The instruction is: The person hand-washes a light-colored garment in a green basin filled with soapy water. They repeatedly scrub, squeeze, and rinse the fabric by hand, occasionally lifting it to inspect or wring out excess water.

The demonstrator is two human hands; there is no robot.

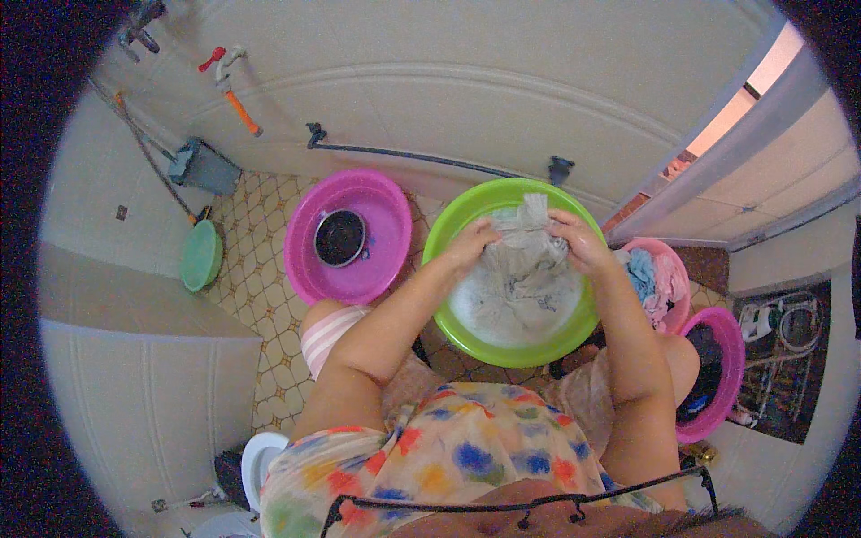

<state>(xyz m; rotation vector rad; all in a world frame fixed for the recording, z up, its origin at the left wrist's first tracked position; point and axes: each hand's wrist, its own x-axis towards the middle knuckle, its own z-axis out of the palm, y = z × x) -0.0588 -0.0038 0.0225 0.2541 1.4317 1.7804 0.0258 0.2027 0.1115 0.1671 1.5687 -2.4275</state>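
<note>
A green plastic basin (514, 356) stands on the tiled floor between my legs, with whitish, sudsy water (481, 316) in it. A wet, light grey cloth or garment (521, 262) lies partly in that water, its upper part raised between my hands. My left hand (477, 242) grips its left edge near the basin's left side. On the right, my right hand (577, 239) holds the other edge, fingers bent over the fabric. A short flap of the cloth stands up between the two hands. The cloth's underside is hidden.
Left of the green basin is a magenta basin (387, 276) holding a round dark container (340, 237). To the right stand a pink basin (679, 269) of clothes and another magenta basin (733, 376) with dark contents. A wall bar (417, 156) runs behind; a grey bucket (208, 168) stands far left.
</note>
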